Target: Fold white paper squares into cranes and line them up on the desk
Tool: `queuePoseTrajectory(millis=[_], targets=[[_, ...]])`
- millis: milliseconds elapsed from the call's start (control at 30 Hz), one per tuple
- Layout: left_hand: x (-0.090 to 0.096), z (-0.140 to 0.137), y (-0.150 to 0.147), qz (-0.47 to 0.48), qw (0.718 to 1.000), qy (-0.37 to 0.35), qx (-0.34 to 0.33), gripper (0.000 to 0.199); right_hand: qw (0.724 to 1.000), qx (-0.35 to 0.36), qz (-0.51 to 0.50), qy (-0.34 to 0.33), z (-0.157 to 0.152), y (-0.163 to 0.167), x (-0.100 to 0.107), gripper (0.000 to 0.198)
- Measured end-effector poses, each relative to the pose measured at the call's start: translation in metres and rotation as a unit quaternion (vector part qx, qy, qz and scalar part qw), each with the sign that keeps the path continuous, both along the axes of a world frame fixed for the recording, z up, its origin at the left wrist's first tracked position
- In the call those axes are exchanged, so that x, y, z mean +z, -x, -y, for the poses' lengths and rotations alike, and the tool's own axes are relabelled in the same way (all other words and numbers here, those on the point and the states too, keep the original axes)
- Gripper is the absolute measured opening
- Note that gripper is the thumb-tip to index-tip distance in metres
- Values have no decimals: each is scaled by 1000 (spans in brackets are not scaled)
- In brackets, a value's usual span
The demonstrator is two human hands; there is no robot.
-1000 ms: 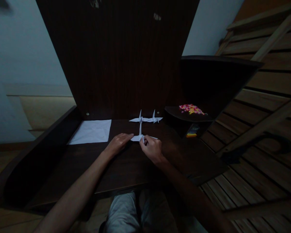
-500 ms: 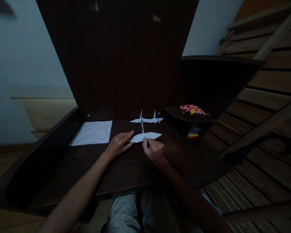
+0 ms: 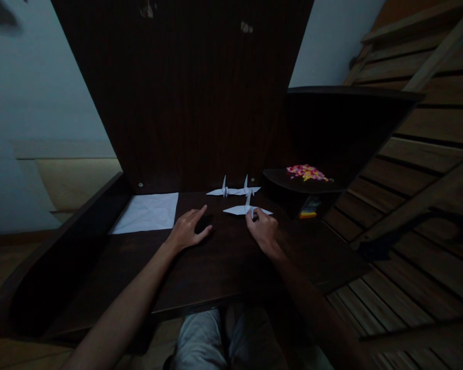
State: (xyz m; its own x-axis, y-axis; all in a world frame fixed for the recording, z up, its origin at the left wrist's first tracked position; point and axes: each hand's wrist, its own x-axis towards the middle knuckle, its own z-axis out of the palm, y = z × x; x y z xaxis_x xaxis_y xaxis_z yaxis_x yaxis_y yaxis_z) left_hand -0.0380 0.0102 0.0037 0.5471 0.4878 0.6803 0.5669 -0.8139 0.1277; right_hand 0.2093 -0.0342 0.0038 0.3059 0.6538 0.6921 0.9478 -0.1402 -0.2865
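A white origami crane (image 3: 237, 210) is pinched at its near end by my right hand (image 3: 263, 226), its wings spread to both sides. Behind it, two more folded paper cranes, a left one (image 3: 219, 191) and a right one (image 3: 250, 190), stand side by side along the back panel. The held crane's upright far point reaches close to the right one; I cannot tell whether they touch. My left hand (image 3: 188, 229) rests on the desk with thumb and fingers apart, holding nothing. It lies between the held crane and a flat sheet of white paper (image 3: 148, 212).
A low corner shelf (image 3: 278, 177) at the right bears a heap of small pink, red and yellow pieces (image 3: 306, 172). Beneath it is a yellow-edged item (image 3: 307, 215). The desk's raised side board (image 3: 61, 252) bounds the left; wooden slats (image 3: 420, 205) stand at the right.
My right hand has moved the crane to the right, from behind the left standing crane's line to the right one's. My left hand has come away from its wing and opened wider.
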Motion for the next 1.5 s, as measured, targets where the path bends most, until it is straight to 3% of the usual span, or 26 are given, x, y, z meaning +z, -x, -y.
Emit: queuePoseTrajectory(millis=[167, 433, 1133, 1400, 1500], targets=[[-1, -1, -1, 10, 1000, 2, 0, 53, 990, -97, -66, 72, -22, -26, 15, 27], [-2, -1, -2, 1, 1000, 10, -3, 46, 970, -130, -108, 173, -51, -35, 13, 30], [-4, -5, 0, -18, 1000, 9, -5, 45, 965, -100, -139, 199, -66, -31, -2, 35], [-12, -22, 11, 6, 991, -65, 120, 35, 972, -50, -119, 197, -55, -39, -10, 24], [-11, -27, 16, -12, 980, -32, 196, 36, 974, -37, -107, 198, -53, -42, -14, 22]])
